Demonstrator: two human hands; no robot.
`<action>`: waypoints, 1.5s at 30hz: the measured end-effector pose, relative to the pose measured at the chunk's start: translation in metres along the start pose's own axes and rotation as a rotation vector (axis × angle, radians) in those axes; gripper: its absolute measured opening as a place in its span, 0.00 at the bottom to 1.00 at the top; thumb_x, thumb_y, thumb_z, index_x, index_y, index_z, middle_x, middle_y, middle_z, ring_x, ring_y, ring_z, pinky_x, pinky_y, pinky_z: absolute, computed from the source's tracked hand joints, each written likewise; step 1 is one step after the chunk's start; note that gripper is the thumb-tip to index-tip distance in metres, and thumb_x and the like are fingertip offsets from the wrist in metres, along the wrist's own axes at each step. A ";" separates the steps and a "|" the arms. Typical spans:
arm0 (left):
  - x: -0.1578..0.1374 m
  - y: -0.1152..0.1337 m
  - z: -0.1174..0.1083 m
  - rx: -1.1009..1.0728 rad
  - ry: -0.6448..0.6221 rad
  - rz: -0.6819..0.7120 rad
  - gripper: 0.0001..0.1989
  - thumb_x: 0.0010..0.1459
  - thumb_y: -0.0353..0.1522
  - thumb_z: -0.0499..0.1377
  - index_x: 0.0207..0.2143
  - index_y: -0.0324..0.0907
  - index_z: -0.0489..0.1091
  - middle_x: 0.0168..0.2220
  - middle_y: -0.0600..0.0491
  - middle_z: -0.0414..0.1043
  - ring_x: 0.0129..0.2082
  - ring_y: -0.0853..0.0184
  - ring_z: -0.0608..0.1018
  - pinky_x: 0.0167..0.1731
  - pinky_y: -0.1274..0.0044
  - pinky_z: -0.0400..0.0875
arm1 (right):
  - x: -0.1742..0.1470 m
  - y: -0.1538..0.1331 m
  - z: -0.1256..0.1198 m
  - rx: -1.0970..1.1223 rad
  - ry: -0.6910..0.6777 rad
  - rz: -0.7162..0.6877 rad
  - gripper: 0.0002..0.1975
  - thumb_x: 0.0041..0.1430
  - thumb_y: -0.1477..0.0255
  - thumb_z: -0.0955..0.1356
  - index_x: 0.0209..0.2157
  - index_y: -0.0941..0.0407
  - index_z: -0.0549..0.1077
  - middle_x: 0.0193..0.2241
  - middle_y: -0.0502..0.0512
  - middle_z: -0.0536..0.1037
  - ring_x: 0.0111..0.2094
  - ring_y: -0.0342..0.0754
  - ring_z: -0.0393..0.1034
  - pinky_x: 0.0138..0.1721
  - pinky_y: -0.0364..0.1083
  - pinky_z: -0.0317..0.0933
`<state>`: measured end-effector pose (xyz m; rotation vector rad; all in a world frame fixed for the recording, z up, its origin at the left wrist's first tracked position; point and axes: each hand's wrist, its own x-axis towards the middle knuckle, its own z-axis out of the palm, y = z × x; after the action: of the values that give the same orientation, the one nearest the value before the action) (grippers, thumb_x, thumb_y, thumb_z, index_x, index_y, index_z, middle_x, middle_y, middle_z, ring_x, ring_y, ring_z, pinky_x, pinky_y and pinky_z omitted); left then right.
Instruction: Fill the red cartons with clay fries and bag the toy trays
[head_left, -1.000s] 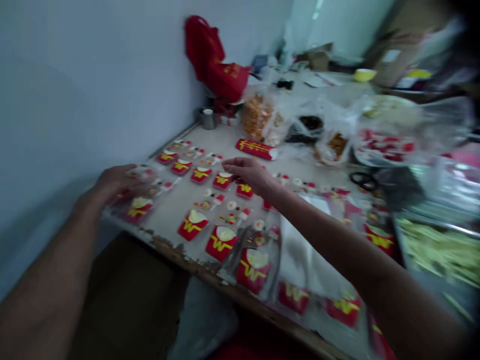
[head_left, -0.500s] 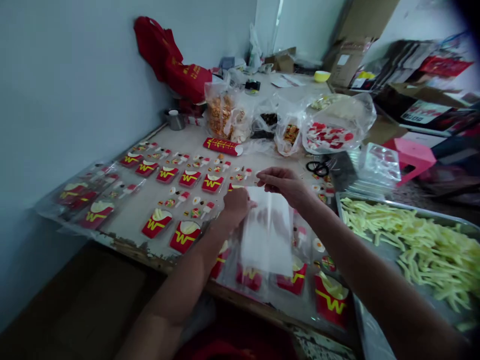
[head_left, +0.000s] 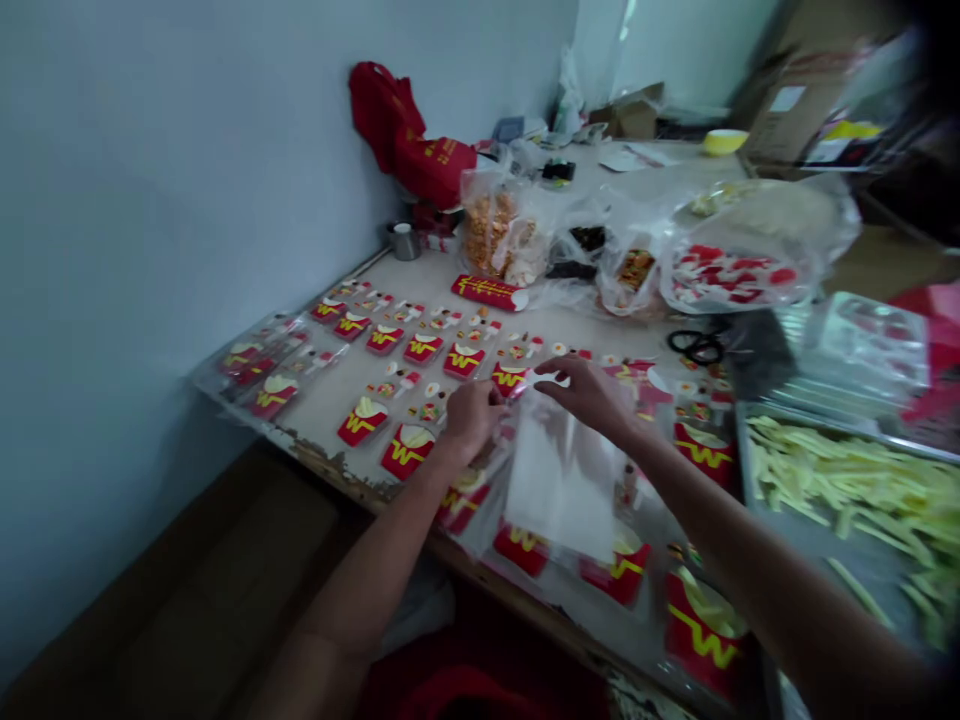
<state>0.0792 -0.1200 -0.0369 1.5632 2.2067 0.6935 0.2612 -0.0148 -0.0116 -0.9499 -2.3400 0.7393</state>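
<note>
My left hand (head_left: pixel 474 418) is closed, its thumb against the curled fingers, beside a white sheet-like stack in clear plastic (head_left: pixel 562 480). Clear film shows just below that hand, but what the fingers hold is hidden. Over the stack's far end is my right hand (head_left: pixel 589 395), thumb and forefinger apart with a gap between them. Under and around the stack lie clear packets with red fries cartons marked in yellow (head_left: pixel 409 450). Small food-shaped pieces, like an egg and a popsicle (head_left: pixel 431 408), lie beside the cartons.
At right, a metal tray (head_left: pixel 806 530) holds pale yellow fry-shaped strips (head_left: pixel 847 465). Black scissors (head_left: pixel 696 346) lie behind it. Bags of small pieces (head_left: pixel 487 235) and a red printed carton (head_left: pixel 489 292) stand farther back. Filled packets (head_left: pixel 274 395) are piled at the left edge.
The view has swung left, so the table appears shifted right. My right thumb and forefinger, close together before, are now apart. My left hand stays closed beside the stack.
</note>
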 end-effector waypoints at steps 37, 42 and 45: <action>-0.145 -0.290 -0.215 -0.764 0.169 -0.578 0.18 0.43 0.44 0.72 0.31 0.40 0.80 0.31 0.52 0.78 0.31 0.69 0.75 0.35 0.78 0.68 | 0.162 -0.210 0.204 -0.325 -0.666 -0.892 0.53 0.40 0.64 0.80 0.68 0.53 0.60 0.58 0.63 0.70 0.56 0.64 0.65 0.57 0.59 0.60; -0.138 -0.267 -0.212 -0.824 0.237 -0.677 0.16 0.36 0.37 0.76 0.26 0.39 0.77 0.26 0.55 0.77 0.27 0.71 0.74 0.33 0.78 0.68 | 0.164 -0.226 0.157 -0.286 -0.548 -0.804 0.54 0.42 0.61 0.80 0.69 0.51 0.58 0.60 0.62 0.68 0.59 0.65 0.63 0.57 0.58 0.61; -0.135 -0.246 -0.207 -0.723 0.222 -0.626 0.18 0.37 0.39 0.76 0.28 0.38 0.77 0.26 0.55 0.76 0.26 0.71 0.74 0.31 0.78 0.68 | 0.153 -0.225 0.143 -0.331 -0.414 -0.733 0.55 0.43 0.58 0.79 0.70 0.52 0.56 0.60 0.63 0.67 0.60 0.68 0.61 0.58 0.62 0.59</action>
<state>-0.1782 -0.3531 -0.0075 0.4322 2.0502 1.2848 -0.0288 -0.0807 0.0673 0.0133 -2.9399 0.2592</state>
